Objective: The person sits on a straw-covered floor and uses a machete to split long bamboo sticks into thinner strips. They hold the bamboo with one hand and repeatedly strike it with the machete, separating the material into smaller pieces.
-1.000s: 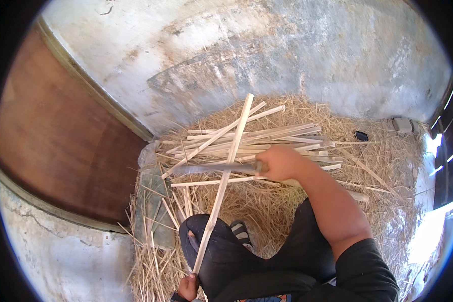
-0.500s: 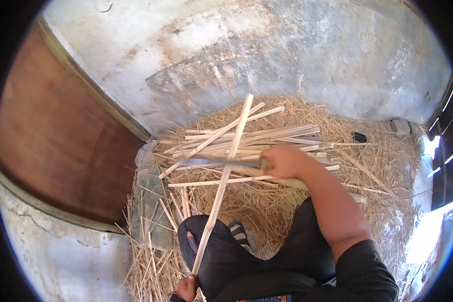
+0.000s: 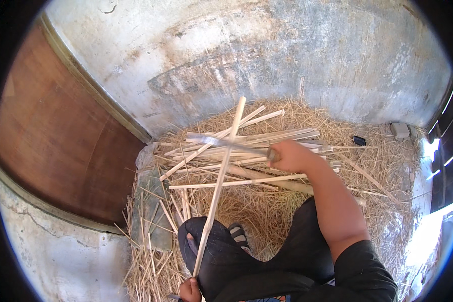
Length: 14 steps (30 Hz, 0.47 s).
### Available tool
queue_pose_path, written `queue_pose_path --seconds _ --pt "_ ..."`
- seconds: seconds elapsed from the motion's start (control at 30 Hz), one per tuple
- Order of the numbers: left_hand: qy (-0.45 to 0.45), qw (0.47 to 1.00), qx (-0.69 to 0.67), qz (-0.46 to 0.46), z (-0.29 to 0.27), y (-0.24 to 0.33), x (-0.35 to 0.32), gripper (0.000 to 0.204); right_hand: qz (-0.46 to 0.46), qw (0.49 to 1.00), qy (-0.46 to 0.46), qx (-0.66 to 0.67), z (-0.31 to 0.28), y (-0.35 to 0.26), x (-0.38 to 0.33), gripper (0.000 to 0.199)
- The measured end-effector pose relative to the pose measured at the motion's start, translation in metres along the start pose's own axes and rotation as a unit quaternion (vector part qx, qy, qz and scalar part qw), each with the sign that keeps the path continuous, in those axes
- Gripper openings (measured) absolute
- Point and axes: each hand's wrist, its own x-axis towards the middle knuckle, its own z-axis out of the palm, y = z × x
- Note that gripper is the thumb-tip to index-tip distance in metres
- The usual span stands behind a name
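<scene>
My left hand (image 3: 190,290), low in the picture, is closed around the near end of a long pale split-bamboo strip (image 3: 218,186). The strip slants up and away over my left knee, its far end above the pile. My right hand (image 3: 289,157) grips the handle of a long-bladed knife (image 3: 246,148). The blade points left and crosses the strip in its upper half; motion blurs its tip. I cannot tell whether the edge touches the strip. Beneath lies a pile of similar bamboo strips (image 3: 292,134), with another thin strip (image 3: 236,182) on the near side.
Straw and shavings (image 3: 256,211) cover the floor around my legs. A weathered wall (image 3: 287,60) rises behind the pile, and a brown wooden panel (image 3: 65,131) stands left. Far right are a small black object (image 3: 359,140) and a grey block (image 3: 400,129).
The knife and my right hand have shifted slightly, with the blade tip now farther from me. The far end of the held strip has moved a little left.
</scene>
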Motion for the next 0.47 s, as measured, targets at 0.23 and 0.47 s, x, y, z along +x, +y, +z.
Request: queue_pose_path --seconds 0.23,0.47 --pt "0.084 0.989 0.118 -0.036 0.02 -0.012 -0.016 0.054 -0.039 0.991 -0.122 -0.044 -0.009 -0.033 -0.017 0.039" --pt "0.158 0.982 0.108 0.002 0.034 -0.036 -0.012 0.057 -0.042 0.994 -0.064 -0.079 0.013 -0.02 -0.005 0.048"
